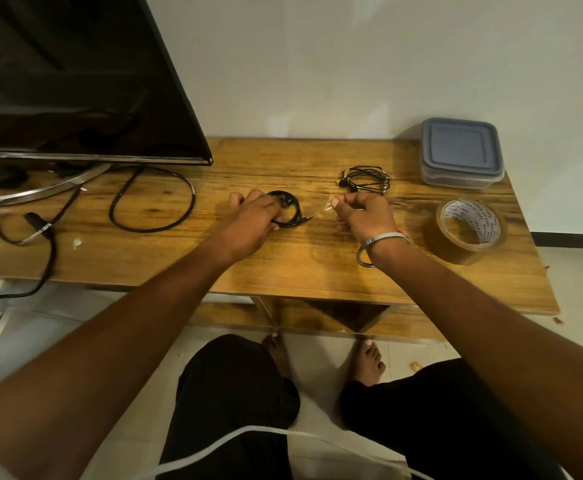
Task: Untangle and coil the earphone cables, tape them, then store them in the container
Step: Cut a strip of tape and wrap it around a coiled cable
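From the head camera, the left hand lies on the wooden surface with its fingers curled down over a coiled black earphone cable, holding the coil flat; the cable's jack plug sticks out to the right of the coil. The right hand hovers just right of that coil, its thumb and fingers pinched together on a small strip of clear tape. A metal bangle sits on the right wrist.

Farther back, beside the right hand, a second black earphone cable lies bundled on the surface. The tape roll lies flat near the right edge, and behind it the clear container stands with its grey-blue lid on. At left are a television, its curved metal stand and a loose black power cord.
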A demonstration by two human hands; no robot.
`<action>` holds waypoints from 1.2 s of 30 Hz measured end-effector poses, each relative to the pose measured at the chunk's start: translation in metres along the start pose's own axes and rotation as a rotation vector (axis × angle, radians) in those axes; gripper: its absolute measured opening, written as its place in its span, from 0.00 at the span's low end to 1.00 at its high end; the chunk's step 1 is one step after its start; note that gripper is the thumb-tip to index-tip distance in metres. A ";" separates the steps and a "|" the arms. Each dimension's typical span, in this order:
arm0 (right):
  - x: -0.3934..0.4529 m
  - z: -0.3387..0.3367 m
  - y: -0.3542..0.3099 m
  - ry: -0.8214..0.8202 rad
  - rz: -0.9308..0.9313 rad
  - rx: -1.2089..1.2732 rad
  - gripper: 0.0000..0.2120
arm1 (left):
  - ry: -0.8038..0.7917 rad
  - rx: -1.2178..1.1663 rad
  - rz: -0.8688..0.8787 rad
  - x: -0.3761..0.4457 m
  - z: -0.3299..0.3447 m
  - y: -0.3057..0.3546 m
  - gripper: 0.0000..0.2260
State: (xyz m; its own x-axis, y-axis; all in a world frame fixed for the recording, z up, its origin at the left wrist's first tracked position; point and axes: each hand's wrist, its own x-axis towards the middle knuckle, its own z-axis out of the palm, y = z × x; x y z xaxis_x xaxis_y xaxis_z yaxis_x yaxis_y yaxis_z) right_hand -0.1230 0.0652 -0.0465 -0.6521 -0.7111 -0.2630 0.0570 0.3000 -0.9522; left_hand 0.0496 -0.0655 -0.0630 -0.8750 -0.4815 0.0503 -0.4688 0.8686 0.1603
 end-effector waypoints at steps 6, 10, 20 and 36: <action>-0.001 -0.001 0.000 -0.006 -0.008 0.003 0.06 | -0.010 -0.129 -0.100 0.003 -0.004 -0.001 0.07; -0.004 0.000 -0.003 -0.014 -0.018 0.039 0.04 | -0.008 -0.238 -0.142 0.008 -0.004 0.003 0.04; -0.007 -0.005 -0.010 -0.070 -0.076 -0.004 0.08 | -0.075 -0.757 -0.252 0.021 -0.028 0.022 0.02; -0.012 -0.009 -0.013 -0.097 -0.080 0.032 0.06 | 0.012 -1.274 -0.593 0.034 -0.058 0.029 0.04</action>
State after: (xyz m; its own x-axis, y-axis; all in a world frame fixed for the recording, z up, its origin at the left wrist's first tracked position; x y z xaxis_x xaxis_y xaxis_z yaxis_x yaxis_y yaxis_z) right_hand -0.1224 0.0758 -0.0294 -0.5797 -0.7902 -0.1986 0.0332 0.2207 -0.9748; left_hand 0.0131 -0.0638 0.0001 -0.5840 -0.7408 -0.3320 -0.3280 -0.1588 0.9312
